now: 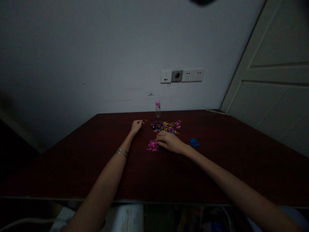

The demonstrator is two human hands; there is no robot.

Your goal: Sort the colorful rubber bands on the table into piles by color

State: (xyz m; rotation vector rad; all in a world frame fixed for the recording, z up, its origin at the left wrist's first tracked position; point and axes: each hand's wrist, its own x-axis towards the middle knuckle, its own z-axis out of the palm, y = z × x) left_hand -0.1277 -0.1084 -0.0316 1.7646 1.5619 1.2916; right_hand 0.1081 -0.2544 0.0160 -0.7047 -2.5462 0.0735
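My right hand [168,141] reaches over the table to a small pile of pink rubber bands [152,146]. Its fingers are bent and drawn together at the pile's right edge; whatever lies between the fingertips is too small to make out. A larger heap of mixed-colour rubber bands [169,125] spreads just beyond this hand. Left of that heap, my left hand [136,126] rests on the tabletop with curled fingers and nothing visible in them. One yellowish band [146,120] lies near its fingertips. Blue rubber bands [194,142] form a separate pile on the right.
A clear bottle with a pink cap [158,109] stands behind the mixed heap, close to the wall. The dark red table [149,180] runs back to the wall, where sockets [192,75] are mounted. Below the front edge, an open space holds a white object [129,217] and other items.
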